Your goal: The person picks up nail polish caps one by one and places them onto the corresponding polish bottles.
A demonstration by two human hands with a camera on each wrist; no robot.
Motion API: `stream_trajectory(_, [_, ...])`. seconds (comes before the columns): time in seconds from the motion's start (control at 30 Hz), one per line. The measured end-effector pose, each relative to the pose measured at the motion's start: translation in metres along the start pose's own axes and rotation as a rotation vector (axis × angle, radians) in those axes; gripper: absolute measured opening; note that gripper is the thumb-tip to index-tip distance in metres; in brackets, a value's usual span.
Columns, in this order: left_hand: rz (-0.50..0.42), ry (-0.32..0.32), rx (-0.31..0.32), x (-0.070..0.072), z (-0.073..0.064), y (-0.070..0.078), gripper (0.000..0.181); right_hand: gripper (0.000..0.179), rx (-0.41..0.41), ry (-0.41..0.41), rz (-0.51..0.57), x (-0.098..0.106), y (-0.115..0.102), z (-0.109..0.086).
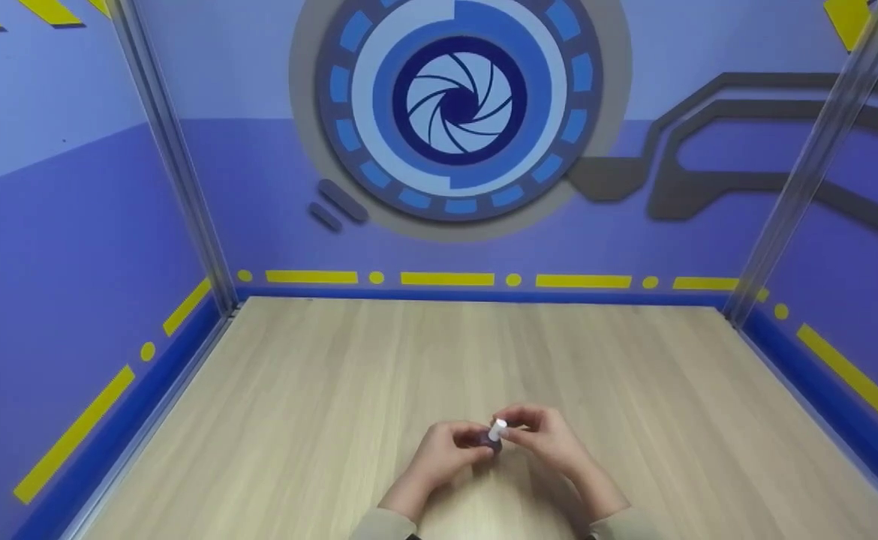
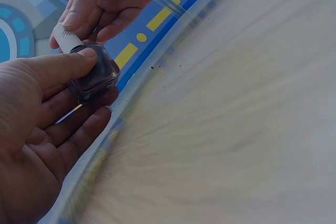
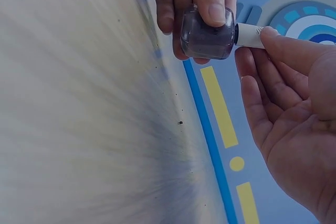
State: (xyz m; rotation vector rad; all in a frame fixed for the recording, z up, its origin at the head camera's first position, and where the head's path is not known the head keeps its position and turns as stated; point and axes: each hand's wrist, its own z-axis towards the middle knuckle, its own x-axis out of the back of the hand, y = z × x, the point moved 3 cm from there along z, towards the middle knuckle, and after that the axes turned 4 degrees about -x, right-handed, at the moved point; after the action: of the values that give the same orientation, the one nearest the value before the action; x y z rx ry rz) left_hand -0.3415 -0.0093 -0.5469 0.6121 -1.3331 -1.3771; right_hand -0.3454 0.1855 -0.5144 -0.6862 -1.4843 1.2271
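A small nail polish bottle (image 3: 207, 40) of dark purplish glass, with a white cap (image 3: 249, 35), is held between both hands just above the table. My left hand (image 1: 443, 454) grips the glass body, its thumb (image 2: 68, 66) laid across one side and the fingers behind. The white cap is pinched by the thumb and fingers of my right hand (image 1: 548, 441). A narrow dark neck shows between cap and glass in the right wrist view. In the head view the bottle is tilted with its cap up, and the left fingers partly cover the glass.
The wood-grain table (image 1: 319, 390) spreads around both hands. Blue-purple panels with yellow dashes (image 1: 446, 278) enclose it at the back and sides, and metal posts (image 1: 176, 157) stand at the back corners.
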Motion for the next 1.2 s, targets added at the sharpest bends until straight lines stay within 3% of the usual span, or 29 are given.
stream_trajectory(0.63, [-0.007,-0.001,0.008,-0.0001,0.0,-0.0009,0.021,0.026,-0.058,0.063,-0.02,-0.0013,0.0011,0.0002])
stream_trajectory(0.83, [0.003,0.008,0.008,-0.0005,0.0001,-0.0009,0.021,0.037,0.014,-0.007,0.031,-0.0014,-0.0003,-0.0006])
stream_trajectory(0.97, [-0.001,0.009,0.005,-0.0002,0.0001,-0.0013,0.019,0.034,0.063,-0.042,0.035,-0.0009,-0.0023,-0.0021])
stream_trajectory(1.2, [-0.021,0.015,0.01,-0.0002,-0.0006,-0.0006,0.017,0.028,0.049,-0.022,0.006,-0.0015,-0.0044,-0.0019])
